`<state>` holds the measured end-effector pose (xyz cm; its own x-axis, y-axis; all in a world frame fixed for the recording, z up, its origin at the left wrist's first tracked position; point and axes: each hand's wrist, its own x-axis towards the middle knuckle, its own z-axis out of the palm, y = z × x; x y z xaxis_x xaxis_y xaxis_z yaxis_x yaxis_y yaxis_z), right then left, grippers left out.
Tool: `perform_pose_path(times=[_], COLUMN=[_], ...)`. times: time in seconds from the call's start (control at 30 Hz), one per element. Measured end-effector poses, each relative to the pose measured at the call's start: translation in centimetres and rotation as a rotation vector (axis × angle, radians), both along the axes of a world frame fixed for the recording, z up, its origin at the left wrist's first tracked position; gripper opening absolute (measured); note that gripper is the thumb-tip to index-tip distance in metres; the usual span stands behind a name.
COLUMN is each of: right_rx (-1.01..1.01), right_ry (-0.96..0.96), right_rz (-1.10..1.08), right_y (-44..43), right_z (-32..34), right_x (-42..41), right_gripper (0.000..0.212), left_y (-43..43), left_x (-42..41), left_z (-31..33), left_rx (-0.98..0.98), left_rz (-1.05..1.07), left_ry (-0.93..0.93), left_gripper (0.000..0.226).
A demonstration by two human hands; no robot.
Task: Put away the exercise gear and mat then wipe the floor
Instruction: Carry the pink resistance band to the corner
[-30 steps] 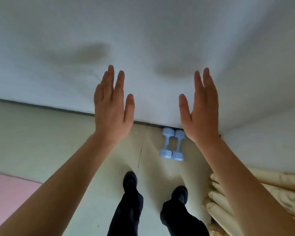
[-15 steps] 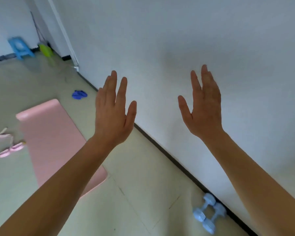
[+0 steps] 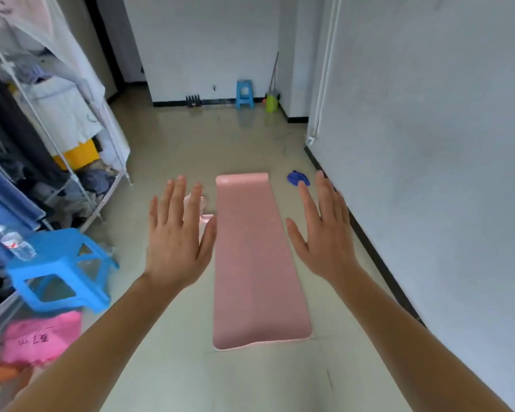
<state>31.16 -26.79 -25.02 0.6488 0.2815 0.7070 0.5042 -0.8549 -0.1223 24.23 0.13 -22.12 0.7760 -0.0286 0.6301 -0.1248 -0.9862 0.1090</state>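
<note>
Raised empty, fingers spread: left hand (image 3: 177, 245), right hand (image 3: 324, 236). Between them, long pink mat (image 3: 256, 263) flat on floor (image 3: 191, 367); blue plastic stool (image 3: 57, 269) leftward.

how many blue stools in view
2. Near stool at left by the clothes rack, bottle on top; far stool by the back wall. The rack may hide more.

Down and left of your left hand (image 3: 177, 242) stands a blue plastic stool (image 3: 63, 269) with a water bottle (image 3: 14, 243) at the seat's left edge. Further left, a clothes rack (image 3: 42, 120) hangs full of garments. Far ahead, left of your right hand (image 3: 324, 233), a second blue stool (image 3: 244, 93) and a green container (image 3: 271, 102) stand by the back wall.
</note>
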Motion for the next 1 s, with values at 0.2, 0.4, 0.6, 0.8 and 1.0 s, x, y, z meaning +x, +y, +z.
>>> perform_pose_path(times=[0.2, 0.4, 0.6, 0.8, 1.0], right_rx=[-0.049, -0.040, -0.045, -0.080, -0.106], right_ry=[0.043, 0.149, 0.243, 0.156, 0.163], right_rz=[0.091, 0.132, 0.184, 0.237, 0.189], right_y=[10.2, 20.5, 33.5, 48.2, 60.7], right_z=[-3.1, -6.1, -3.4, -2.2, -3.7], right_x=[9.8, 25.1, 37.8, 49.5, 60.6], right_gripper=[0.067, 0.070, 0.068, 0.071, 0.070], left_y=[9.1, 19.0, 30.0, 43.7, 56.7], left_x=[7.9, 21.5, 32.1, 41.8, 55.3], left_z=[-2.7, -4.6, -2.1, -1.6, -3.3], left_rx=[0.014, 0.062, 0.099, 0.061, 0.065], left_rz=[0.099, 0.209, 0.315, 0.357, 0.270], left_ry=[0.019, 0.195, 0.272, 0.111, 0.213], left_gripper=[0.062, 0.064, 0.065, 0.064, 0.066])
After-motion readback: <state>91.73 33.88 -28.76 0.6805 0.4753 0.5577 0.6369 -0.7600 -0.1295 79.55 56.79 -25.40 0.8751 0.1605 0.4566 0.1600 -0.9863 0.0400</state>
